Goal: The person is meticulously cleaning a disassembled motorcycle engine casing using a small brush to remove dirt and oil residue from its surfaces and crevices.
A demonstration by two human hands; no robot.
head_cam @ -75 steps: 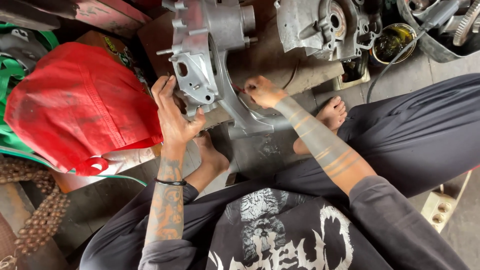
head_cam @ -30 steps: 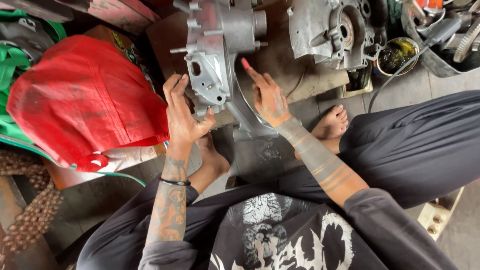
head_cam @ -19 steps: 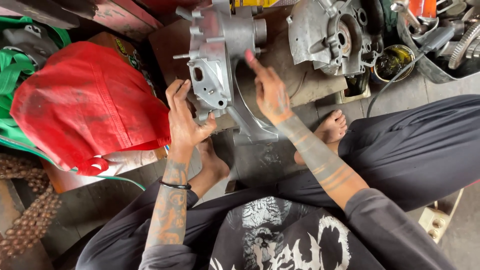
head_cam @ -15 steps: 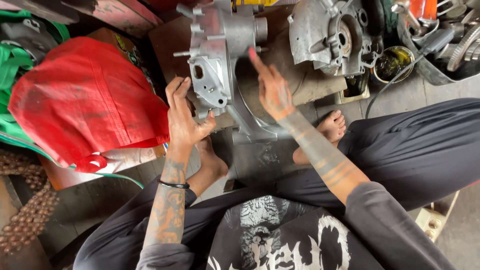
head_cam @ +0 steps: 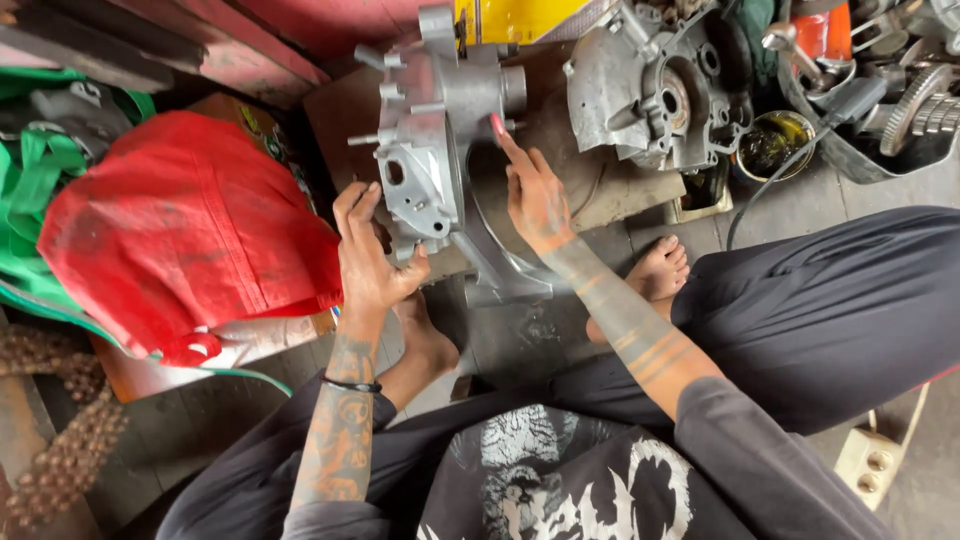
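Cluttered workshop floor (head_cam: 520, 330) is seen around a grey engine casing (head_cam: 440, 130), stood on edge near the wooden board's (head_cam: 600, 190) left edge. It is steadied by the left hand (head_cam: 370, 255), fingers wrapped on its flank, while the right hand (head_cam: 535, 195), forefinger extended, touches its inner face.

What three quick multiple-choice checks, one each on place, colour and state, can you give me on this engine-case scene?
1. Where is the red cloth relative to the engine case?
A. to its left
B. to its right
C. on top of it

2. What colour is the wristband on the left arm?
A. white
B. black
C. yellow

3. How does the left hand meet the case?
A. apart from it
B. gripping its lower edge
C. flat on top of it

Answers: 1 A, the cloth lies left of the case. 2 B, a thin dark band. 3 B, thumb and fingers close on the casting.
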